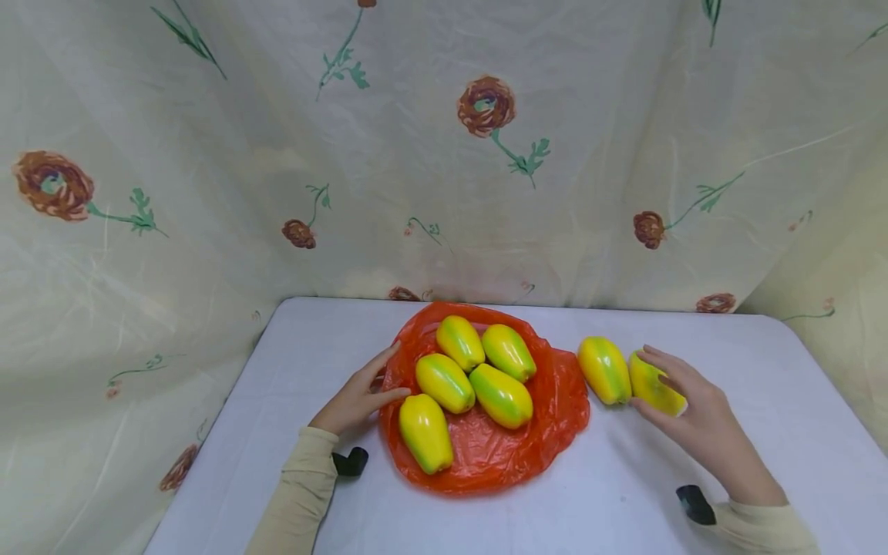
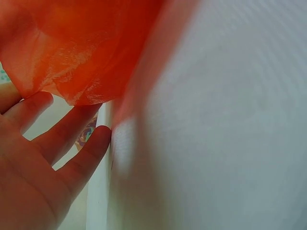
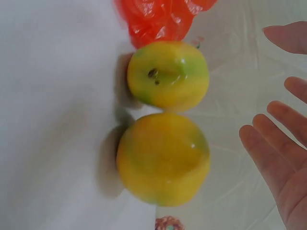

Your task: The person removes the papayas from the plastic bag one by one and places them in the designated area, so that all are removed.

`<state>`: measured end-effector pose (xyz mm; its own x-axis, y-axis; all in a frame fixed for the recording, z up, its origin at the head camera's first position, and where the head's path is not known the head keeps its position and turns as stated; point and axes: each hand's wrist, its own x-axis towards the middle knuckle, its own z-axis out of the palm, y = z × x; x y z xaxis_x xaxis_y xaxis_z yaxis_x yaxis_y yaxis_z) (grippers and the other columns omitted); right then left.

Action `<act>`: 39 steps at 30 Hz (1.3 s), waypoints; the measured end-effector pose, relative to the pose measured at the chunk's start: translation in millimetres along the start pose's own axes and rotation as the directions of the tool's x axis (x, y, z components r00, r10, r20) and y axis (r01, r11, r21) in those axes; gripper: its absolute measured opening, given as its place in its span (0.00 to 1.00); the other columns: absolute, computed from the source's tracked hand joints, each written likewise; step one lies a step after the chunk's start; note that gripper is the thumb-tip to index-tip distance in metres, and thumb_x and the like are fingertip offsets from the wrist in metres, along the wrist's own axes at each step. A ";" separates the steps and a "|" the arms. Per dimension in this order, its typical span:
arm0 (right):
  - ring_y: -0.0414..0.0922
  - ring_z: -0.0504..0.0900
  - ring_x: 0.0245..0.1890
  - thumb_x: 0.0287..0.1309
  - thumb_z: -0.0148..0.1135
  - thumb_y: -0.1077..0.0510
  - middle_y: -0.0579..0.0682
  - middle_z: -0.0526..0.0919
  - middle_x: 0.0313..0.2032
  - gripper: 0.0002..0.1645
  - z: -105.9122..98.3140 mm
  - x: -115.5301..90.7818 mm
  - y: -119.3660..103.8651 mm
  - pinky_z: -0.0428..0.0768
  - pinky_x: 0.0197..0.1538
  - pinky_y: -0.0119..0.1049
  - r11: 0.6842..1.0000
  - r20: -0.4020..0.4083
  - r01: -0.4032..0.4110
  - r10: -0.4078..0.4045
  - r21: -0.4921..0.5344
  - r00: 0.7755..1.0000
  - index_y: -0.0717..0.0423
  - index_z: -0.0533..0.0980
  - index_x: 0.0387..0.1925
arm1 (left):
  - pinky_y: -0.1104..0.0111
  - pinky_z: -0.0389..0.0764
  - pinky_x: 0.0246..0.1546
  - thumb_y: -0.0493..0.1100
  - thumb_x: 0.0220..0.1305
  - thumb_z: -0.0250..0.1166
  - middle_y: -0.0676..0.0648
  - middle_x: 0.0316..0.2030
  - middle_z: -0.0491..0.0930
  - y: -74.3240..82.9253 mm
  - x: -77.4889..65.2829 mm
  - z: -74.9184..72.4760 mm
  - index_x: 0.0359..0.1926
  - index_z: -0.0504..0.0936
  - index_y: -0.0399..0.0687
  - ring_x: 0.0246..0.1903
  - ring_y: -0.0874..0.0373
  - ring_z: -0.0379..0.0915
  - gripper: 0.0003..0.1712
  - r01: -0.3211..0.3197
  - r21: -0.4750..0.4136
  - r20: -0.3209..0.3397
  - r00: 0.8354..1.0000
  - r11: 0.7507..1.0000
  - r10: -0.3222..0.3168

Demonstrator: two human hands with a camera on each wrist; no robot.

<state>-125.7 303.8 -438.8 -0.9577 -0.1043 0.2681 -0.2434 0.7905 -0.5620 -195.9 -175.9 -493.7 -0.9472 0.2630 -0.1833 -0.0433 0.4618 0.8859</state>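
Several glossy yellow-green papayas (image 1: 501, 395) lie on a red plastic bag (image 1: 479, 455), spread out on the table. At the bag's left edge is my left hand (image 1: 361, 397), its thumb and fingers apart; in the left wrist view the fingers (image 2: 79, 167) are spread and nearly straight, against the bag's outside. Two more papayas stand side by side to the right of the bag: a nearer one (image 1: 603, 370) and an outer one (image 1: 655, 385). Over the outer papaya hovers my right hand (image 1: 697, 412), partly hiding it. The right wrist view shows the fingers (image 3: 273, 153) spread, apart from both papayas.
A white cloth covers the table (image 1: 333, 331). Behind and beside it hangs a pale curtain (image 1: 555, 231) with brown flowers. A black wrist strap piece (image 1: 350, 462) sits at the left cuff and another (image 1: 695, 505) at the right cuff.
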 end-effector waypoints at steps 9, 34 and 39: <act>0.63 0.74 0.66 0.50 0.81 0.63 0.61 0.75 0.70 0.43 8.5 -1.0 -24.7 0.70 0.57 0.16 0.996 -0.012 0.088 -0.088 0.028 0.996 0.53 0.74 0.69 | 0.47 0.70 0.73 0.55 0.66 0.71 0.53 0.80 0.58 1.2 -0.1 -0.2 0.80 0.54 0.77 0.77 0.47 0.59 0.49 -0.007 -0.001 0.002 1.000 1.000 0.007; 0.58 0.75 0.69 0.57 0.77 0.57 0.53 0.73 0.73 0.40 39.4 14.0 -72.2 0.86 0.57 0.54 0.987 0.151 0.155 -0.161 0.049 0.975 0.49 0.72 0.71 | 0.47 0.71 0.72 0.55 0.66 0.71 0.54 0.80 0.59 0.4 -0.2 1.1 0.80 0.54 0.76 0.77 0.47 0.59 0.49 -0.017 -0.008 -0.001 1.000 1.000 0.017; 0.56 0.75 0.69 0.58 0.77 0.56 0.52 0.72 0.73 0.39 46.7 17.3 -75.6 0.85 0.59 0.56 0.985 0.192 0.162 -0.172 0.065 0.966 0.47 0.73 0.70 | 0.47 0.71 0.73 0.55 0.66 0.71 0.54 0.80 0.58 1.5 -1.0 0.6 0.80 0.54 0.77 0.77 0.47 0.59 0.49 -0.013 -0.009 0.003 1.000 1.000 0.013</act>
<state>-131.0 214.0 -428.2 -0.9131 -0.3525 0.2050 -0.4047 0.7222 -0.5610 -194.8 -175.0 -492.4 -0.9469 0.2711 -0.1729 -0.0340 0.4503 0.8922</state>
